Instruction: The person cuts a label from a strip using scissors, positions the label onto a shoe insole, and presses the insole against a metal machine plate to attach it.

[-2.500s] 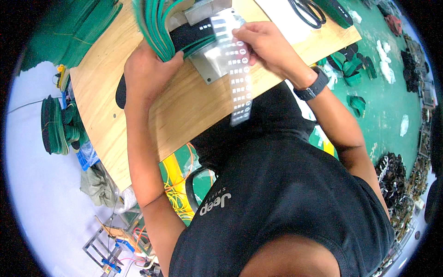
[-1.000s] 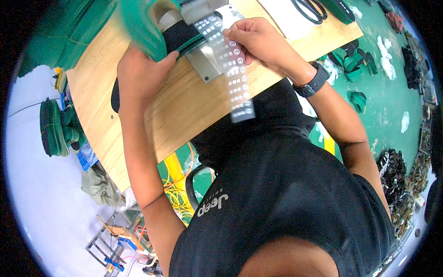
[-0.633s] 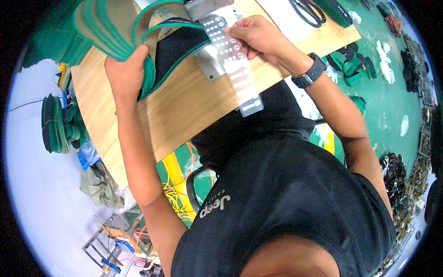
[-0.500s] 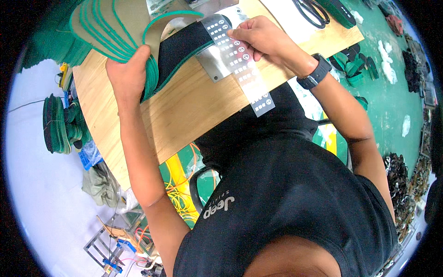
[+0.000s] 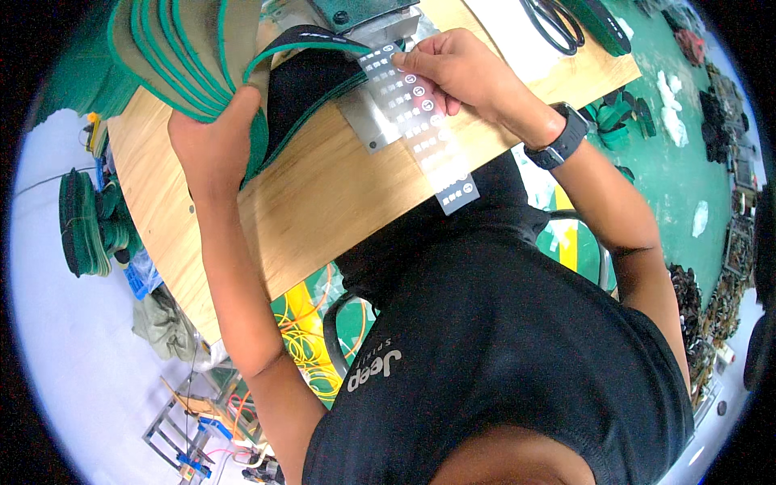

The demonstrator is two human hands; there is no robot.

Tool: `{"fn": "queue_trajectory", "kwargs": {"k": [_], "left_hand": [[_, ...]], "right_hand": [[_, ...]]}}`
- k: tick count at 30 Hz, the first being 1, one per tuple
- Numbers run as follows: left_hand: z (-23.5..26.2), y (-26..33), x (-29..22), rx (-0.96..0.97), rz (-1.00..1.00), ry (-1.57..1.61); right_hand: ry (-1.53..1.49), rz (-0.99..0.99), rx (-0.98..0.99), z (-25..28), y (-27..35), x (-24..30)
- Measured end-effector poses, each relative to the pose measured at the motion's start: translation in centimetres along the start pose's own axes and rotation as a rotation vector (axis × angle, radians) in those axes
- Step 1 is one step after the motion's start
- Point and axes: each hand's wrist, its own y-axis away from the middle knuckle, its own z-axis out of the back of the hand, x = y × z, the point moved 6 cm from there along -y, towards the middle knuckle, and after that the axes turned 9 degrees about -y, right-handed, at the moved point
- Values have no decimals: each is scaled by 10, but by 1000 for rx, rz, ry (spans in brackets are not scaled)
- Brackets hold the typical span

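My left hand (image 5: 217,149) is closed around a fanned stack of insoles (image 5: 190,56), beige on one face with green edges. From that stack a black-faced insole (image 5: 303,89) reaches over a metal plate. Above it, another insole (image 5: 315,38) curls rightward, showing a black face with a small white mark near its tip. Thumb and fingers of my right hand (image 5: 461,73) pinch the upper part of a clear film strip (image 5: 416,105) printed with rows of white marks. The strip slants across the metal plate (image 5: 370,133), and its lower end hangs past the table edge.
A dark machine block (image 5: 364,12) stands at the table's far side, above the plate. A wooden table (image 5: 323,210) lies under my hands. Black cable loops (image 5: 554,24) and another insole (image 5: 598,28) lie at the far right. More insole stacks (image 5: 81,222) are at the left.
The curled insole's tip has come down toward the film strip, and its black face now shows. More of the machine block is in view. Both hands keep their grips.
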Motion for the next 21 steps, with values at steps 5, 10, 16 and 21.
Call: {"fn": "queue_trajectory", "kwargs": {"k": [5, 10, 16, 21], "left_hand": [[-18, 6, -13, 199, -35, -247], [-41, 8, -21, 332, -309, -432], [-34, 7, -22, 321, -240, -636], [-26, 2, -23, 274, -152, -584]], "right_hand": [[-7, -7, -4, 0, 3, -2], [-77, -4, 0, 1, 10, 2], [-75, 90, 61, 7, 7, 1], [-354, 52, -73, 22, 9, -10]]}}
